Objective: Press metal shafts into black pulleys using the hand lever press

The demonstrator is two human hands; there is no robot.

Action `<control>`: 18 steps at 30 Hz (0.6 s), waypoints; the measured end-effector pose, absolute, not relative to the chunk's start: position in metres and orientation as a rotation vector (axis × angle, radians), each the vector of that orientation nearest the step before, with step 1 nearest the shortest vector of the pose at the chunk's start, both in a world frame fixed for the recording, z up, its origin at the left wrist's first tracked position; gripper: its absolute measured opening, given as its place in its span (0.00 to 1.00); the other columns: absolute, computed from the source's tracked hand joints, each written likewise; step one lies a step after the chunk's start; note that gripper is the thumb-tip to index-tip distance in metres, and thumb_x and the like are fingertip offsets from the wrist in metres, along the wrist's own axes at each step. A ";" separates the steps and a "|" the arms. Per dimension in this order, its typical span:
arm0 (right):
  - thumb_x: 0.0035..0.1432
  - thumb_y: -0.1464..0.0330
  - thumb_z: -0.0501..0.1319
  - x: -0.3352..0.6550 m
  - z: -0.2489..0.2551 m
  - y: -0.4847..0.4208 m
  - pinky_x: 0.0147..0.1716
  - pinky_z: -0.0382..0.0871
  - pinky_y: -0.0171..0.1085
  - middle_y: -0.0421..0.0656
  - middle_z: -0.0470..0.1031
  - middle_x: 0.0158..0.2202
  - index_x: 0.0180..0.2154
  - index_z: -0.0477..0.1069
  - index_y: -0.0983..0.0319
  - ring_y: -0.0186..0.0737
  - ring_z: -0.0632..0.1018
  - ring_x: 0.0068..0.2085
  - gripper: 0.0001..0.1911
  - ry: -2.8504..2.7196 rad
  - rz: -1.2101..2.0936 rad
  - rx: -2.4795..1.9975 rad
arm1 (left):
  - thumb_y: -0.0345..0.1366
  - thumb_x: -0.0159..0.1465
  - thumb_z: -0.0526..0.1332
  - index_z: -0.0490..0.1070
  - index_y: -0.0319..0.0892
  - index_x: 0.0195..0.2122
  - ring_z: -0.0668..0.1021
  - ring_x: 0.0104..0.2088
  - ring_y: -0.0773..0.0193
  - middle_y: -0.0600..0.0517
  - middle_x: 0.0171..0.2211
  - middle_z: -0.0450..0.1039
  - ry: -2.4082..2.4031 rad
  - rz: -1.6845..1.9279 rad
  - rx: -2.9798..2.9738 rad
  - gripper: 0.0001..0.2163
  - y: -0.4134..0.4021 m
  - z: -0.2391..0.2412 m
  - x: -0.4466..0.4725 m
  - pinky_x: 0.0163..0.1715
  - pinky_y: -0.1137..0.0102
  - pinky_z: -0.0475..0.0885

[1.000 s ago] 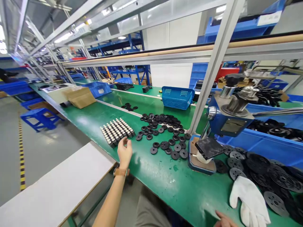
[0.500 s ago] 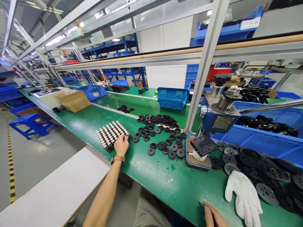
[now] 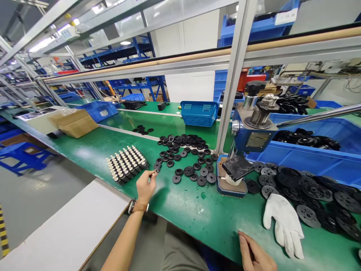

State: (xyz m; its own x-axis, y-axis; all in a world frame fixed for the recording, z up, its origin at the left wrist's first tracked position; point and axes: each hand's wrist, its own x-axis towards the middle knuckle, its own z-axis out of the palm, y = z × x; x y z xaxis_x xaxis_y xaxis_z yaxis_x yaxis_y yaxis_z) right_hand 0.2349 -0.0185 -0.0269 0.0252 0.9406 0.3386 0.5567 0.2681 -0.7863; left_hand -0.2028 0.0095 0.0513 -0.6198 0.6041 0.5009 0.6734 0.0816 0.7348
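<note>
My left hand (image 3: pixel 146 187) is closed in a pinch just right of a block of upright black parts with cream tips (image 3: pixel 125 165). A small dark bit shows at its fingertips, too little to name, beside the nearest black discs (image 3: pixel 157 166). My right hand (image 3: pixel 256 253) is low at the bench's front edge, thumb and forefinger tips together; whatever they hold, if anything, is hidden. Near it lies a white glove (image 3: pixel 283 222). Smaller black discs (image 3: pixel 188 171) are scattered across the middle of the green bench (image 3: pixel 191 214).
A blue hand press (image 3: pixel 255 128) with a long lever stands right of the discs, a black block (image 3: pixel 237 168) on its base. Larger black discs (image 3: pixel 293 192) pile up before a blue bin (image 3: pixel 313 160). Behind are a teal basket (image 3: pixel 199 114) and an upright metal post (image 3: pixel 232 75).
My left hand has drawn back from the right edge of the block of parts towards the discs, still pinched. My right hand stays near the bench edge. The whole view has shifted slightly.
</note>
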 end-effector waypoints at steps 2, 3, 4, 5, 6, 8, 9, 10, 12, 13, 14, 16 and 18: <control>0.69 0.49 0.58 0.229 -0.016 -0.019 0.34 0.78 0.33 0.45 0.85 0.33 0.41 0.84 0.61 0.42 0.85 0.30 0.24 -1.591 0.671 -1.424 | 0.46 0.66 0.61 0.75 0.44 0.36 0.80 0.29 0.59 0.50 0.28 0.78 -2.302 -1.723 -1.475 0.12 0.007 0.055 -0.162 0.32 0.67 0.75; 0.69 0.51 0.59 0.224 -0.009 -0.019 0.32 0.78 0.32 0.45 0.84 0.32 0.42 0.83 0.61 0.41 0.84 0.29 0.23 -1.583 0.732 -1.410 | 0.47 0.67 0.60 0.75 0.43 0.35 0.79 0.26 0.60 0.52 0.25 0.76 -2.331 -1.787 -1.576 0.13 0.006 0.057 -0.139 0.29 0.68 0.75; 0.70 0.53 0.59 0.218 -0.001 -0.018 0.32 0.79 0.32 0.44 0.84 0.32 0.45 0.83 0.61 0.40 0.84 0.29 0.21 -1.591 0.783 -1.375 | 0.48 0.67 0.60 0.75 0.43 0.35 0.79 0.24 0.61 0.53 0.23 0.75 -2.356 -1.843 -1.682 0.14 0.005 0.059 -0.116 0.27 0.69 0.74; 0.70 0.55 0.59 0.211 0.007 -0.018 0.34 0.80 0.32 0.45 0.85 0.35 0.49 0.82 0.61 0.40 0.84 0.31 0.20 -1.625 0.816 -1.304 | 0.49 0.67 0.60 0.75 0.42 0.34 0.78 0.22 0.62 0.53 0.22 0.75 -2.379 -1.894 -1.780 0.15 0.003 0.060 -0.093 0.25 0.70 0.74; 0.69 0.57 0.60 0.203 0.015 -0.017 0.36 0.80 0.33 0.47 0.85 0.38 0.53 0.80 0.62 0.40 0.84 0.33 0.20 -1.675 0.842 -1.212 | 0.49 0.67 0.61 0.74 0.42 0.33 0.77 0.21 0.63 0.54 0.22 0.75 -2.396 -1.948 -1.869 0.16 0.001 0.062 -0.071 0.23 0.71 0.73; 0.69 0.60 0.60 0.188 0.026 -0.014 0.42 0.81 0.36 0.51 0.83 0.49 0.64 0.70 0.62 0.43 0.85 0.40 0.26 -1.774 0.897 -1.064 | 0.50 0.66 0.63 0.74 0.41 0.32 0.76 0.20 0.65 0.54 0.22 0.74 -2.476 -2.165 -2.032 0.16 -0.002 0.066 -0.033 0.22 0.72 0.72; 0.69 0.61 0.60 0.182 0.029 -0.013 0.47 0.81 0.38 0.52 0.81 0.55 0.68 0.66 0.62 0.45 0.85 0.46 0.29 -1.813 0.928 -1.020 | 0.51 0.65 0.64 0.74 0.41 0.31 0.75 0.20 0.66 0.55 0.21 0.73 -2.518 -2.271 -2.098 0.17 -0.003 0.068 -0.018 0.23 0.73 0.72; 0.69 0.63 0.60 0.178 0.030 -0.012 0.52 0.80 0.41 0.53 0.78 0.59 0.69 0.63 0.62 0.47 0.83 0.52 0.30 -1.833 0.959 -1.000 | 0.51 0.64 0.66 0.73 0.41 0.31 0.74 0.20 0.67 0.55 0.21 0.72 -2.551 -2.342 -2.150 0.17 -0.004 0.070 -0.006 0.23 0.73 0.71; 0.70 0.64 0.58 0.174 0.029 -0.011 0.58 0.76 0.45 0.54 0.75 0.63 0.69 0.63 0.61 0.50 0.79 0.59 0.29 -1.815 1.028 -1.017 | 0.50 0.63 0.67 0.74 0.41 0.30 0.74 0.21 0.67 0.56 0.20 0.70 -2.590 -2.395 -2.158 0.16 -0.005 0.070 0.013 0.23 0.73 0.71; 0.70 0.65 0.58 0.174 0.028 -0.012 0.60 0.75 0.47 0.54 0.74 0.63 0.68 0.64 0.61 0.51 0.78 0.61 0.27 -1.778 1.064 -1.046 | 0.50 0.64 0.66 0.75 0.41 0.33 0.75 0.22 0.66 0.55 0.22 0.72 -2.585 -2.393 -2.112 0.16 -0.005 0.069 0.019 0.25 0.72 0.72; 0.71 0.64 0.57 0.175 0.026 -0.012 0.61 0.74 0.48 0.53 0.75 0.63 0.68 0.65 0.61 0.51 0.78 0.61 0.27 -1.731 1.098 -1.077 | 0.50 0.64 0.66 0.76 0.41 0.36 0.77 0.26 0.64 0.53 0.25 0.74 -2.569 -2.391 -2.056 0.15 -0.006 0.067 0.025 0.28 0.71 0.74; 0.72 0.63 0.56 0.177 0.024 -0.014 0.61 0.73 0.48 0.53 0.74 0.63 0.68 0.63 0.61 0.51 0.78 0.61 0.27 -1.648 1.150 -1.122 | 0.49 0.66 0.64 0.76 0.43 0.45 0.81 0.36 0.59 0.48 0.35 0.79 -2.525 -2.385 -2.012 0.15 -0.011 0.061 0.036 0.37 0.67 0.77; 0.73 0.63 0.54 0.179 0.023 -0.016 0.61 0.73 0.47 0.53 0.73 0.64 0.71 0.59 0.61 0.50 0.78 0.61 0.28 -1.617 1.162 -1.129 | 0.48 0.66 0.64 0.76 0.44 0.48 0.82 0.42 0.56 0.46 0.42 0.80 -2.516 -2.336 -2.116 0.16 -0.016 0.052 0.046 0.44 0.64 0.78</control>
